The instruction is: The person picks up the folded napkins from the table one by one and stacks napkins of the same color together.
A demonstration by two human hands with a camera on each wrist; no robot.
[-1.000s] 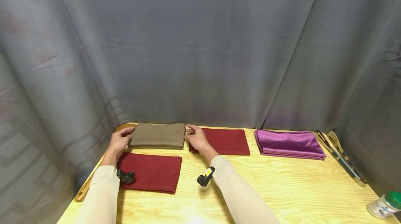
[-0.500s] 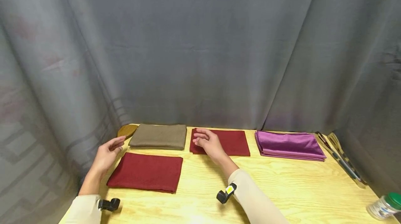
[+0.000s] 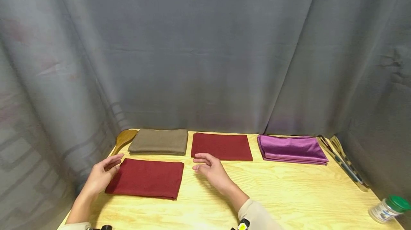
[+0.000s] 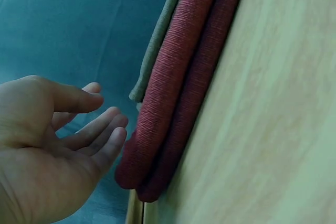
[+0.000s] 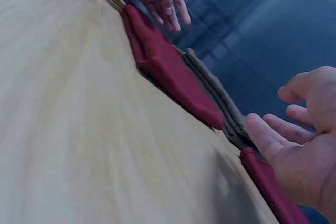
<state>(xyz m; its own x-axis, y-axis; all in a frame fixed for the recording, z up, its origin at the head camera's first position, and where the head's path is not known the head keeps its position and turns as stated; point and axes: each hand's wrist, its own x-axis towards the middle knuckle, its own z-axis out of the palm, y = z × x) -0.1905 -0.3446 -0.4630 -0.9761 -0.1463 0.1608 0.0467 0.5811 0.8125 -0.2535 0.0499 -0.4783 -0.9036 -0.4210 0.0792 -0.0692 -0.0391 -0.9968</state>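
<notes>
Head view: the near red cloth [image 3: 146,178] lies folded and flat on the wooden table [image 3: 289,194], between the person's two hands. The left hand [image 3: 100,175] is at its left edge, fingers relaxed and slightly bent, gripping nothing; whether the fingertips touch the cloth cannot be told here. The right hand [image 3: 214,174] is apart from it, on its right side, with loosely bent fingers that likewise hold nothing; they are near the front left corner of the far red cloth [image 3: 221,147]. Behind the near red cloth lies a folded brown cloth [image 3: 158,141], with a wooden spoon [image 3: 125,138] at its left. Farther right are a folded purple cloth [image 3: 292,149], long utensils [image 3: 348,165] and a jar [image 3: 383,211] with a green lid.

Left wrist view: the left hand, thumb and fingers loose, is just beside the end of the near red cloth, whose edge shows two thick layers. A strip of the brown cloth appears behind.

Right wrist view: the right hand, fingers relaxed, partly hides the far red cloth. The near red cloth lies beyond, alongside the brown cloth, with the left hand by its far end.
</notes>
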